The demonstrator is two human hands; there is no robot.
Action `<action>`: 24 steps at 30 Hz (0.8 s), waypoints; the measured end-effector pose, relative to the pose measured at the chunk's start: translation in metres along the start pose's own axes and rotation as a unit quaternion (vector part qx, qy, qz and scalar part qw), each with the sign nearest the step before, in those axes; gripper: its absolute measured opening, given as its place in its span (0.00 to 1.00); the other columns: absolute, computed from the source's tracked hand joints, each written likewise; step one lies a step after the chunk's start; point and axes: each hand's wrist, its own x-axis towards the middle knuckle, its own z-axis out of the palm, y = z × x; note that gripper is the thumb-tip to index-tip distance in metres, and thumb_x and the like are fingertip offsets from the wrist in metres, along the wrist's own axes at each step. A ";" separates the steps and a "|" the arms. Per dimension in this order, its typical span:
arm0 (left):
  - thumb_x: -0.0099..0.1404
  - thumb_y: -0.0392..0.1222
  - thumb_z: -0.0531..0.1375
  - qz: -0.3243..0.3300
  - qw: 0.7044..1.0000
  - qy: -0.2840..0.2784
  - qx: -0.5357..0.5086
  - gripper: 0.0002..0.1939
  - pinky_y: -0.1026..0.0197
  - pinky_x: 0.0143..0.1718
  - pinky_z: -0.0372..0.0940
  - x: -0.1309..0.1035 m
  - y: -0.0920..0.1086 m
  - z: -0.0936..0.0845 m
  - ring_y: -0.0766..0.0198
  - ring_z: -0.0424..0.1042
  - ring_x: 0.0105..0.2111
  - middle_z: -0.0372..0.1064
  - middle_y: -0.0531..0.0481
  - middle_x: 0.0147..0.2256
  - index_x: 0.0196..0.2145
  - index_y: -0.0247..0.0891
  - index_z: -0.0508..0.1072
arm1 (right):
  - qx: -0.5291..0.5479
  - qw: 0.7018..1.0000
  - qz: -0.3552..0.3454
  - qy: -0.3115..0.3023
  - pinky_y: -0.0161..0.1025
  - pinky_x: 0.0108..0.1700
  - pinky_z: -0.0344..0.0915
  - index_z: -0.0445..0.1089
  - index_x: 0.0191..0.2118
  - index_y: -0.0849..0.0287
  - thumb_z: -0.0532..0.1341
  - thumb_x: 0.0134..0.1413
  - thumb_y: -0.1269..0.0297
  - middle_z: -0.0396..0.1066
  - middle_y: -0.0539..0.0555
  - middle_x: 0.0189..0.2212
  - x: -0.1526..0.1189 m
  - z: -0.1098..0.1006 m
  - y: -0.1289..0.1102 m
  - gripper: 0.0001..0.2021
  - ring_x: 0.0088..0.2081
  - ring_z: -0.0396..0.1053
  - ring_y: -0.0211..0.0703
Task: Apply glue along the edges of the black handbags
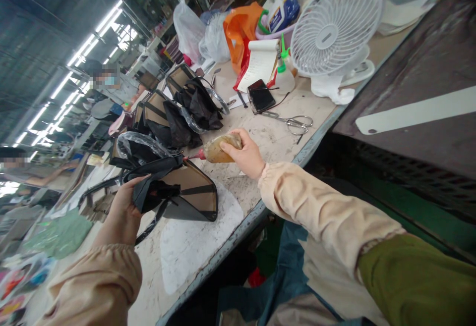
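Note:
In my right hand [247, 153] is a squeeze bottle [223, 148] of yellowish, glue-like liquid, lying on its side with its red nozzle pointing left. The nozzle tip touches or nearly touches the upper edge of a black handbag [193, 192] with a tan inner panel. My left hand [128, 207] grips the bag's loose black lining at its left side; some of those fingers are hidden behind the cloth. Beneath the bag, a white sheet [201, 246] lies on the worktable [256, 187]. Several similar bags [156, 110] stand in a row behind it.
Right of the bags lie scissors [293, 123], a phone [261, 95] and a notepad [260, 63]. A white fan [336, 26] stands near the table edge by a green-capped bottle [285, 76]. An orange bag [238, 33] sits farther back. Other people work at the far left.

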 end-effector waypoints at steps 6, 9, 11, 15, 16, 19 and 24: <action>0.62 0.28 0.50 0.010 1.000 -0.016 0.010 0.14 0.66 0.17 0.69 0.000 0.000 0.000 0.63 0.70 0.14 0.71 0.46 0.17 0.25 0.30 0.72 | -0.025 1.000 -0.015 -0.006 0.38 0.45 0.61 0.65 0.38 0.55 0.63 0.49 0.57 0.67 0.47 0.34 -0.001 -0.001 0.001 0.12 0.37 0.64 0.41; 0.63 0.27 0.49 0.013 1.000 -0.016 0.010 0.15 0.66 0.18 0.70 -0.001 0.000 0.001 0.64 0.70 0.14 0.71 0.46 0.17 0.24 0.29 0.72 | -0.031 0.999 -0.019 -0.009 0.38 0.45 0.61 0.65 0.38 0.55 0.63 0.49 0.57 0.67 0.47 0.34 -0.001 -0.002 0.000 0.12 0.38 0.65 0.41; 0.62 0.27 0.48 0.017 1.000 -0.013 0.012 0.16 0.65 0.19 0.70 -0.001 0.000 0.002 0.64 0.69 0.13 0.70 0.45 0.17 0.23 0.29 0.72 | -0.023 0.999 -0.023 -0.008 0.39 0.45 0.61 0.65 0.39 0.55 0.63 0.49 0.57 0.67 0.47 0.35 -0.001 -0.001 -0.001 0.12 0.38 0.65 0.41; 0.62 0.27 0.49 0.014 0.999 -0.021 0.024 0.16 0.63 0.19 0.71 -0.001 0.000 0.001 0.62 0.70 0.14 0.70 0.45 0.17 0.23 0.28 0.72 | -0.010 1.000 -0.027 -0.007 0.39 0.46 0.61 0.65 0.39 0.55 0.62 0.50 0.56 0.67 0.48 0.37 0.000 0.000 -0.002 0.13 0.39 0.65 0.42; 0.62 0.27 0.48 0.013 0.999 -0.022 0.025 0.16 0.63 0.18 0.71 -0.002 0.000 0.001 0.62 0.70 0.14 0.70 0.45 0.17 0.23 0.28 0.72 | -0.012 1.000 -0.027 -0.007 0.39 0.46 0.61 0.65 0.39 0.55 0.62 0.50 0.56 0.67 0.48 0.37 0.000 0.001 -0.002 0.13 0.39 0.65 0.42; 0.62 0.27 0.48 0.016 1.000 -0.018 0.017 0.16 0.64 0.16 0.69 -0.001 -0.001 0.001 0.62 0.70 0.13 0.70 0.45 0.17 0.23 0.28 0.72 | -0.024 0.999 -0.032 -0.009 0.40 0.46 0.61 0.65 0.39 0.55 0.63 0.49 0.58 0.67 0.48 0.36 -0.002 0.001 0.000 0.12 0.39 0.65 0.42; 0.62 0.28 0.49 0.014 1.000 -0.021 0.008 0.15 0.65 0.13 0.67 0.003 -0.001 -0.003 0.62 0.69 0.12 0.71 0.46 0.17 0.24 0.29 0.72 | -0.023 0.999 -0.023 -0.006 0.39 0.46 0.61 0.65 0.39 0.55 0.63 0.49 0.58 0.67 0.48 0.36 -0.003 0.000 -0.001 0.12 0.39 0.65 0.42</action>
